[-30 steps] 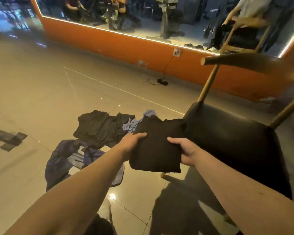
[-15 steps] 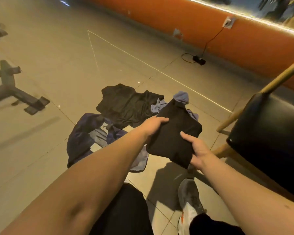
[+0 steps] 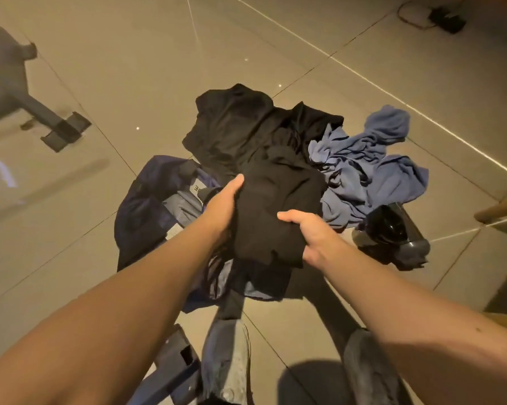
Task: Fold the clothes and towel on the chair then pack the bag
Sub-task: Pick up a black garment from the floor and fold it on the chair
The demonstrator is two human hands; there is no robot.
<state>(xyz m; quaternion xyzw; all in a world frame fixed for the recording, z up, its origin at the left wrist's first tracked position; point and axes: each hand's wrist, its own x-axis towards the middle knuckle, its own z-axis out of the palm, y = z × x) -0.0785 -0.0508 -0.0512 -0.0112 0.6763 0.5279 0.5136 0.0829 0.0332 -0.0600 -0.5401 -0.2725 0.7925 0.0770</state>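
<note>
Black folded cloth [image 3: 271,211] sat clamped between my left hand [image 3: 221,206] and right hand [image 3: 312,238], held above the navy bag [image 3: 147,211] on the floor. I judged it light, soft and floppy, best gripped at both side edges so the folds held. A small white label [image 3: 197,188] on the bag showed letters I couldn't read

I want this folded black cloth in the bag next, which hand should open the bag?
Probably the left hand: the navy bag lies directly beneath it, while the right hand grips the cloth on the far side.
</note>
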